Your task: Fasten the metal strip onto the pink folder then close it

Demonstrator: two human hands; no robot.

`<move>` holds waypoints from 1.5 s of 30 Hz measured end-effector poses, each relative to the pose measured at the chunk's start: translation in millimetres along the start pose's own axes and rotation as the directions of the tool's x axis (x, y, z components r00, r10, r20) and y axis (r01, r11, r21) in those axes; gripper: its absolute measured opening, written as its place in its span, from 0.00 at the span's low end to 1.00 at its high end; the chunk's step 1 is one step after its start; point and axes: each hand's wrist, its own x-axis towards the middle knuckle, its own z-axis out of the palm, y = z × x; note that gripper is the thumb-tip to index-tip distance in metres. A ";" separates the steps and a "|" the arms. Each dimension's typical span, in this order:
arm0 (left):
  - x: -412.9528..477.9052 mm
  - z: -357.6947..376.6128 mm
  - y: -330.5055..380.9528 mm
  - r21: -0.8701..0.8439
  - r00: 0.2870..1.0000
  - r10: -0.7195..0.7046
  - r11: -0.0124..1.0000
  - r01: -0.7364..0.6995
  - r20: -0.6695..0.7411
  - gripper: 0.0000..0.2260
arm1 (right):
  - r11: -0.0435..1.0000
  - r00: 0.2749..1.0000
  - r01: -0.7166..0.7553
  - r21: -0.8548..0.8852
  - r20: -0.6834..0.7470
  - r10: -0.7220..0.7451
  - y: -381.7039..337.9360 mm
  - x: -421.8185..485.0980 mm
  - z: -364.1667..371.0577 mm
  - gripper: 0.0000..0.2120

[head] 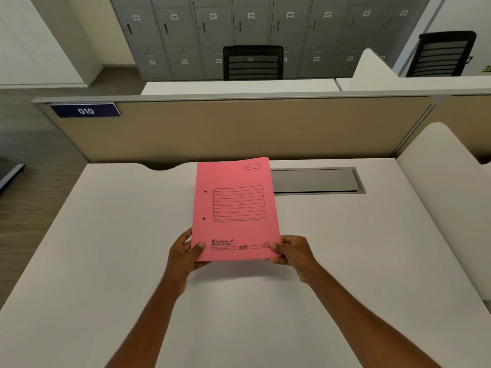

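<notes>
The pink folder (pixel 235 208) is closed and held above the white desk (pixel 106 248), its printed front cover facing up. Two small punch holes show near its left edge. My left hand (pixel 186 252) grips the lower left corner, thumb on the cover. At the lower right corner my right hand (pixel 291 252) pinches the edge. No metal strip is visible anywhere in this view.
A grey cable hatch (pixel 316 180) is set into the desk behind the folder's right side. A beige partition (pixel 239 128) with a "010" plate closes the far edge. A white side divider (pixel 446 181) rises at the right. Chairs and lockers stand beyond.
</notes>
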 end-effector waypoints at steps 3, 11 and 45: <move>17.5 -6.9 5.3 0.009 1.000 -0.001 1.000 0.001 -0.027 0.22 | 1.000 0.999 -0.022 0.009 -0.030 0.022 -11.4 19.0 14.5 0.06; 80.5 -12.2 17.6 0.115 0.993 0.043 0.993 -0.030 -0.114 0.22 | 0.997 0.996 -0.041 -0.068 -0.087 0.035 -32.0 73.2 47.0 0.07; 155.2 -13.5 14.7 0.938 0.964 0.239 0.345 0.025 -0.114 0.36 | 0.398 0.912 0.102 -0.912 -0.074 -0.404 -53.9 117.5 95.2 0.33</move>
